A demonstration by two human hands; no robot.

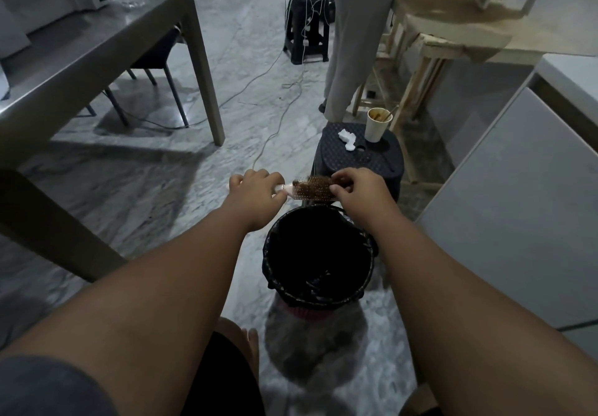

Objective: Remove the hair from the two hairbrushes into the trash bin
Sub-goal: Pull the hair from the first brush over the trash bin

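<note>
A pale pink hairbrush (302,190) with a mat of brown hair (315,189) in its bristles is held level just beyond the far rim of the trash bin (318,302). My left hand (255,187) grips the brush's handle. My right hand (356,189) pinches the hair at the brush's right end. The bin is round, lined with a black bag, and stands on the floor between my forearms. I see only one brush.
A black plastic stool (362,156) behind the bin carries a paper cup (377,124) and a crumpled tissue (348,139). A grey table (97,53) is at left, a white cabinet (517,205) at right. A person's legs (349,43) and cables (275,92) lie ahead.
</note>
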